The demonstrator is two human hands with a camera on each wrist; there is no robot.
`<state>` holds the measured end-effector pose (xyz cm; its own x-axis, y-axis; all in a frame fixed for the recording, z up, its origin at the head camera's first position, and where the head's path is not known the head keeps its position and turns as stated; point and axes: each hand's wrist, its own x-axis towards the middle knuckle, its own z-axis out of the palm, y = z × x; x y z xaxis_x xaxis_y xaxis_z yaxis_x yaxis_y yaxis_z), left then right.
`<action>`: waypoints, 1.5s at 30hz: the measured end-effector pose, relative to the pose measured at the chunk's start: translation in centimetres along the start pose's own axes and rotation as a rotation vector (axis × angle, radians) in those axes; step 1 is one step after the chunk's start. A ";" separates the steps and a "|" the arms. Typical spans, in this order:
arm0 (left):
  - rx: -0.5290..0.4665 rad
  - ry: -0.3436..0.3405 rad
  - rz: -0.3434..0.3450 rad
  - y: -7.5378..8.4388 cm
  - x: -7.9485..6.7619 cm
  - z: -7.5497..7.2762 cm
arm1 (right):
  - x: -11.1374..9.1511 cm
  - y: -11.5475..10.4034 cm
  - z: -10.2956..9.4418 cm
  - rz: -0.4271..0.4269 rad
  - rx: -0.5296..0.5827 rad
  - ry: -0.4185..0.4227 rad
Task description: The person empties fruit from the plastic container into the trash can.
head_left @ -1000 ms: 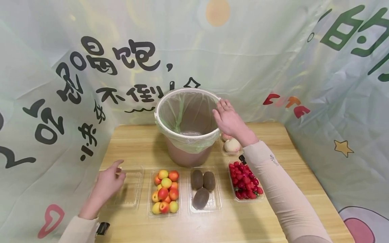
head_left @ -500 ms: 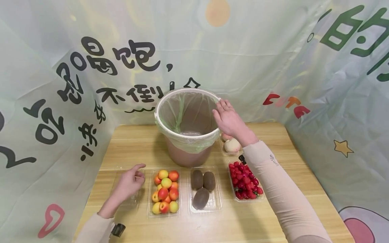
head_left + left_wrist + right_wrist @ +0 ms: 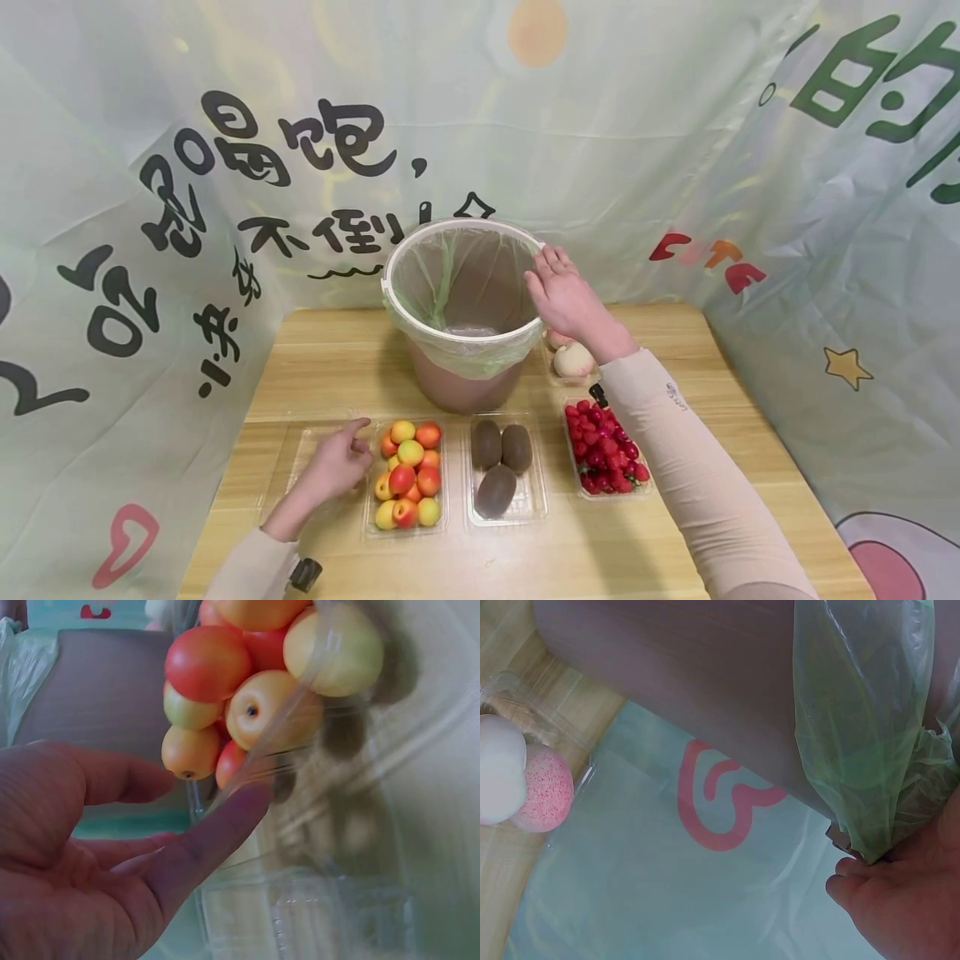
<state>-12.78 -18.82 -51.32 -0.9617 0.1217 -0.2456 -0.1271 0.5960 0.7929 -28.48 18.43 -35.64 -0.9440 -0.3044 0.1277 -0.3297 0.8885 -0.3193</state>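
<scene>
In the head view my left hand (image 3: 333,467) hovers at the left side of a clear plastic box (image 3: 386,531) of small red and yellow apple-like fruits (image 3: 410,475). The left wrist view shows its thumb and fingers spread apart, close to the box's edge, with no fruit between them. On the right rim of a brownish bin (image 3: 468,387), lined with a pale green bag (image 3: 30,682), my right hand (image 3: 566,300) holds still. Its bent fingers (image 3: 847,889) lie outside against the gathered bag in the right wrist view. Part of the grip is hidden.
A clear tray (image 3: 300,450) lies partly under my left forearm. Right of the fruits stand a box of kiwis (image 3: 497,490) and a box of red berries (image 3: 607,446). Pale peaches (image 3: 573,360) sit behind my right arm. Printed cloth (image 3: 630,167) encloses the wooden table (image 3: 487,575).
My left hand has moved right, from the clear tray at the left to the edge of the apple-like fruits' box. The right hand stays on the bin's rim.
</scene>
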 end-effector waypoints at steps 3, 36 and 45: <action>0.009 0.010 0.015 -0.2 -0.1 0.5 | 0.0 0.0 0.0 -0.002 0.002 0.003; -0.111 -0.034 -0.068 -1.0 -0.3 2.7 | 0.0 0.0 -0.2 -0.016 0.014 0.008; -0.219 -0.086 -0.047 0.7 -1.2 0.1 | 0.0 0.1 0.1 -0.021 0.002 0.020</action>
<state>-11.67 -18.52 -50.50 -0.9306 0.1704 -0.3239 -0.2296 0.4174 0.8792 -28.49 18.50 -35.78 -0.9363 -0.3157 0.1535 -0.3493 0.8814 -0.3181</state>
